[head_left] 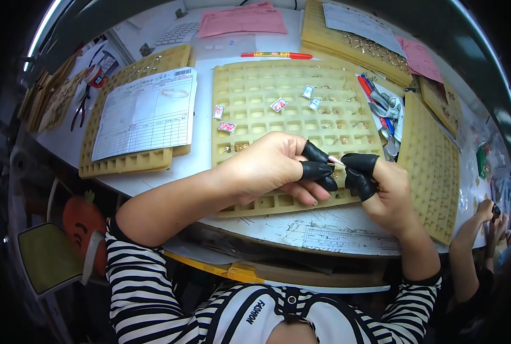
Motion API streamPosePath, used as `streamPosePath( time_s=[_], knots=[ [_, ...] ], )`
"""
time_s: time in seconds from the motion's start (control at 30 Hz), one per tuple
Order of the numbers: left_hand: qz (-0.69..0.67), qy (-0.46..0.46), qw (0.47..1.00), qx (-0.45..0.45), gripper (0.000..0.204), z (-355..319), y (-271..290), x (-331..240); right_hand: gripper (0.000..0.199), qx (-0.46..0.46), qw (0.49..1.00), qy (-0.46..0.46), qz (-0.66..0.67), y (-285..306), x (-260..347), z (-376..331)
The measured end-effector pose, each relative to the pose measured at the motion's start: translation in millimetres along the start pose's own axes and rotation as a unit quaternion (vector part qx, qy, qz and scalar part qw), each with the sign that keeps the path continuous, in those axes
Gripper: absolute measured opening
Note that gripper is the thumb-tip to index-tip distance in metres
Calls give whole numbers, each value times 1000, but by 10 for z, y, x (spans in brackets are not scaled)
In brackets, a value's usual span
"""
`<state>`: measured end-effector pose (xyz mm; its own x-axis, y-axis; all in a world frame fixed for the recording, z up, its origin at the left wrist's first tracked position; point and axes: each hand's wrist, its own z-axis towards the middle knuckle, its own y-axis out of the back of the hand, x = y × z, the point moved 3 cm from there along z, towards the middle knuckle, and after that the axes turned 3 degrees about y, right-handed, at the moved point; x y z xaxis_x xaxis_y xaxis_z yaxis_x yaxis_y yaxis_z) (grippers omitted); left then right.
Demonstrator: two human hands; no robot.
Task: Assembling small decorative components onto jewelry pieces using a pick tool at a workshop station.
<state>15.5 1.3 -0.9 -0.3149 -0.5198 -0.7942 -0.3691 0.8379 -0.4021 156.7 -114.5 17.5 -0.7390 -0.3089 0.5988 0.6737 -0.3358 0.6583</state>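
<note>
My left hand (272, 166) and my right hand (381, 186) meet over the near part of a yellow grid tray (255, 94). Both wear black finger cots on the thumb and first fingers. Between those fingertips they pinch one tiny pale piece (335, 162); its exact shape is too small to tell. The tray's compartments hold small gold-coloured parts (341, 123) on the right side and several small tagged packets (228, 126) lie across its upper rows.
A printed form (146, 114) lies on another yellow tray (123, 163) at the left. More trays stand at the back (324, 40) and right (433, 172). A red pen (275, 55), pink papers (241, 22), tweezers and pens (381, 103) lie around. Another person's hands (490, 221) work at right.
</note>
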Motion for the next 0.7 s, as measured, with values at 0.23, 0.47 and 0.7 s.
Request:
streamPosePath(
  time_s=[0.23, 0.47, 0.7],
  knots=[
    [-31, -5, 999, 18, 19, 7, 23, 26, 25, 7, 996, 66, -55, -16, 52, 22],
    [-22, 3, 1000, 14, 19, 9, 20, 5, 26, 10, 996, 61, -72, 31, 69, 26],
    [-26, 2, 1000, 17, 20, 15, 28, 4, 27, 14, 998, 48, -50, 55, 26, 25]
  ],
)
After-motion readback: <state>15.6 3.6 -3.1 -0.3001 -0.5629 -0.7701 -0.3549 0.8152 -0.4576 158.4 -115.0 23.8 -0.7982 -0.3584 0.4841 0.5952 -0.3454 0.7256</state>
